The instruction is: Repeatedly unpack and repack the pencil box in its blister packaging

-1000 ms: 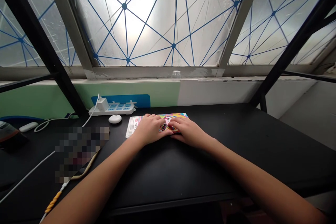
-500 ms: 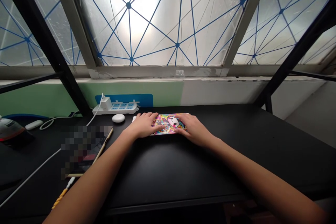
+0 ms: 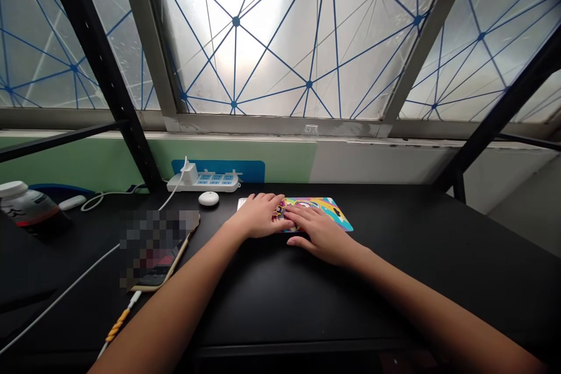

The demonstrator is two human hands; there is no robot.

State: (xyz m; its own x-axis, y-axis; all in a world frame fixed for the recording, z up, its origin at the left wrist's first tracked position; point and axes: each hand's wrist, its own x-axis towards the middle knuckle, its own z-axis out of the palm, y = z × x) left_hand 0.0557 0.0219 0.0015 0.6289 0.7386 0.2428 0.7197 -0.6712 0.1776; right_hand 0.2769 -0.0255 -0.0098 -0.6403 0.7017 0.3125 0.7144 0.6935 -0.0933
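Note:
On the black desk lies a flat, brightly printed card-like package (image 3: pixel 329 209) with cartoon figures. Its right end is yellow and turquoise, with a small dark hanging-hole shape; a strip of white shows at its left end. My left hand (image 3: pixel 258 216) rests on the left part, fingers extended over the print. Over the middle lies my right hand (image 3: pixel 322 231), its fingers stretched flat and pointing left, thumb apart on the desk side. The fingertips of both hands nearly meet, and together they cover much of the print.
A white power strip (image 3: pixel 214 182) with a plugged-in adapter stands by the wall, near a round white case (image 3: pixel 208 198). Left are a tablet-like device (image 3: pixel 182 257), partly blurred, its cable (image 3: pixel 117 327), and a bottle (image 3: pixel 30 210). Black posts (image 3: pixel 107 79) rise on both sides.
My right hand has slid left off the package's right end, now flattened over its middle, so the turquoise end shows. The view has shifted slightly left. My left hand stays on the left part.

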